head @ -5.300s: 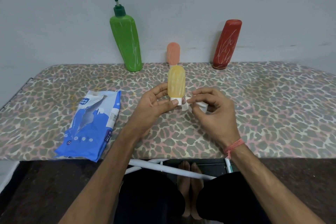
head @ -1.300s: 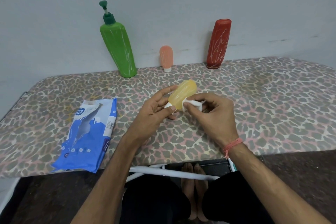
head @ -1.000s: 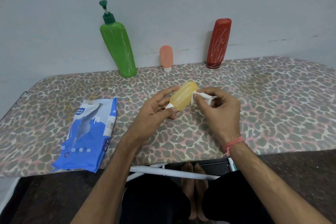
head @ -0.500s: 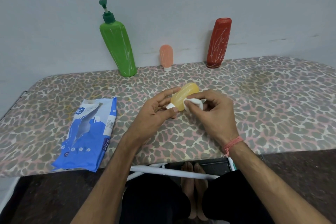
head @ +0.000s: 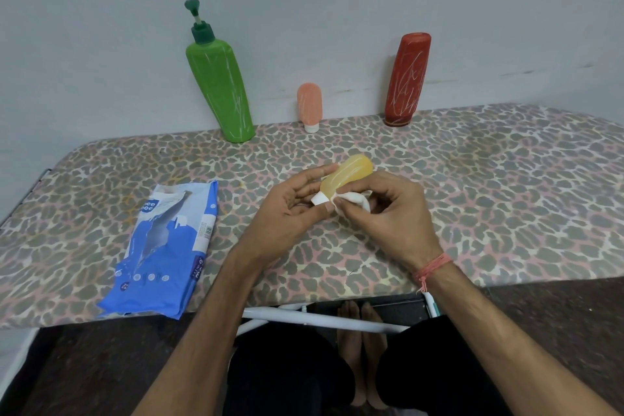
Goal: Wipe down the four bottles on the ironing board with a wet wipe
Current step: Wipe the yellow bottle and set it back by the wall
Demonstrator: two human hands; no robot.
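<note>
Left hand (head: 287, 209) grips yellow bottle (head: 346, 176) by its cap end, long axis tilted up-right above the ironing board (head: 506, 196). Wipe (head: 353, 199) is pinched by right hand (head: 395, 216), pressed against the bottle's lower right side.

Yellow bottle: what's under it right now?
The yellow bottle is held tilted above the ironing board, capped end in the left hand. The right hand presses the wet wipe against its lower side. The contact patch is hidden.
</note>
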